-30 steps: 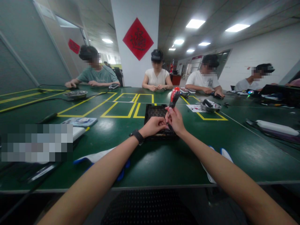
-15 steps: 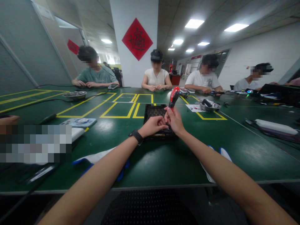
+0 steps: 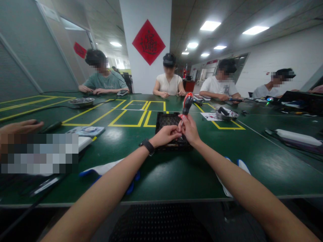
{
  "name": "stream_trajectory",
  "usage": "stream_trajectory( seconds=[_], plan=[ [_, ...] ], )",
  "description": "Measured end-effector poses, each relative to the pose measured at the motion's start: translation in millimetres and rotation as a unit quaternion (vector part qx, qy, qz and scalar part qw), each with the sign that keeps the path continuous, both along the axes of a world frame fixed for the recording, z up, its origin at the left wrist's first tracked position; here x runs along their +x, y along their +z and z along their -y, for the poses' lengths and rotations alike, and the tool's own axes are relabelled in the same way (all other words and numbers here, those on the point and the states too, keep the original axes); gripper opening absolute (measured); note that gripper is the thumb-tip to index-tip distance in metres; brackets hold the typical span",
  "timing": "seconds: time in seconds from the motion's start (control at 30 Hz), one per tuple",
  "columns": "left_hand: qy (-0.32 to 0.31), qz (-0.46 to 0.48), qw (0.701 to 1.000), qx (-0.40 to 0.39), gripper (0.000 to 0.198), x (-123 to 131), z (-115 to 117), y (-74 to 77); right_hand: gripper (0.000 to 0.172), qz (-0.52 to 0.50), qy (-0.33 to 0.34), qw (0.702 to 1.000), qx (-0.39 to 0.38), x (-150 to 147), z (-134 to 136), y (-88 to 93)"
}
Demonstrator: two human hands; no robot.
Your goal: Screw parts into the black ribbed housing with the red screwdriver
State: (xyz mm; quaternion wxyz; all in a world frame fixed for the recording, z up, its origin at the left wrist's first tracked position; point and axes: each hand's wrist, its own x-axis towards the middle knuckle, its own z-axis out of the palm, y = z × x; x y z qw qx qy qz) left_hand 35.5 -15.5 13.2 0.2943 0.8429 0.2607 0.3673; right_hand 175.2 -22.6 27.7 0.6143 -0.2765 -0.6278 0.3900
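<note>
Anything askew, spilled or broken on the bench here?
Nothing stands out. The red-and-black screwdriver stands roughly upright in the right hand, the left hand pinches by its shaft, above the black rectangular tray lying flat on the green table. No spill or damage shows.

We record one green table (image 3: 161, 181) with yellow tape lines (image 3: 131, 125). On it we count a black tray (image 3: 167, 120), a left metal dish (image 3: 81, 101), a right metal dish (image 3: 227, 116) on white paper (image 3: 208, 116), a booklet (image 3: 84, 131), and two white-and-blue gloves (image 3: 106, 169).
</note>
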Motion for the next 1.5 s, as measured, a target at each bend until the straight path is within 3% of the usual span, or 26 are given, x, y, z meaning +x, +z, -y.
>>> stream_trajectory(
  seconds=[0.17, 0.5, 0.8, 1.2, 1.5],
  plan=[
    [0.036, -0.005, 0.999, 0.005, 0.03, 1.0, -2.6, -3.6, 0.033, 0.018, 0.002, 1.0, 0.002, -3.0, 3.9, 1.0],
    [-0.009, -0.014, 1.0, 0.007, 0.014, -0.1, 0.8, 1.1, 0.034, 0.023, 0.017, 1.0, 0.0, 0.0, 2.6, 2.2],
    [0.022, -0.013, 1.0, 0.004, 0.027, 0.4, 2.0, 0.8, 0.034, 0.026, -0.017, 0.999, 0.021, -1.7, 6.8, 5.3],
    [-0.024, -0.025, 0.999, -0.001, 0.019, -0.1, 2.4, 2.1, 0.035, 0.024, 0.019, 0.999, -0.008, 1.3, 2.8, 2.1],
    [0.033, -0.025, 0.999, 0.02, 0.031, 0.1, -1.9, -3.9, 0.031, 0.013, -0.001, 1.0, 0.016, -3.3, 5.2, 3.1]
  ],
)
